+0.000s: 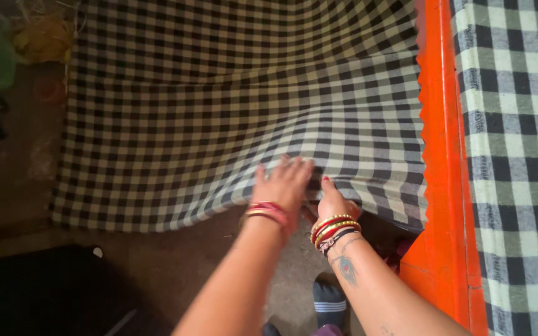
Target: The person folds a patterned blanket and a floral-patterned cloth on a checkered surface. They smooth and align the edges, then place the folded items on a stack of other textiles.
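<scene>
woven black-and-cream checked cloth (238, 106) lay spread flat ahead of you, hanging off the near side of an orange-painted wooden frame (440, 124), with its lower hem running left to right just above the bare brown floor (175, 261). the cloth's long run stretched away from you and to your left, so most of it lay up and left of both hands, while the hem's right end came in under your wrists.

your left hand (284, 182) rested on top of that hem with the fingers (294, 167) spread and flat against the weave, palm down. your right hand (333, 202) sat just beside it, touching or nearly so, and lower: its fingers were curled under the hem's edge, thumb on top, pinching a fold of the cloth. of the two, the right was the one that really gripped; the left only pressed.

red and gold bangles (334, 225) ringed both wrists. beyond the frame, on your right, a second stretch of checked cloth (518, 155) lay well apart from your hands. a dark striped sandal (330, 302) showed below your forearms.
</scene>
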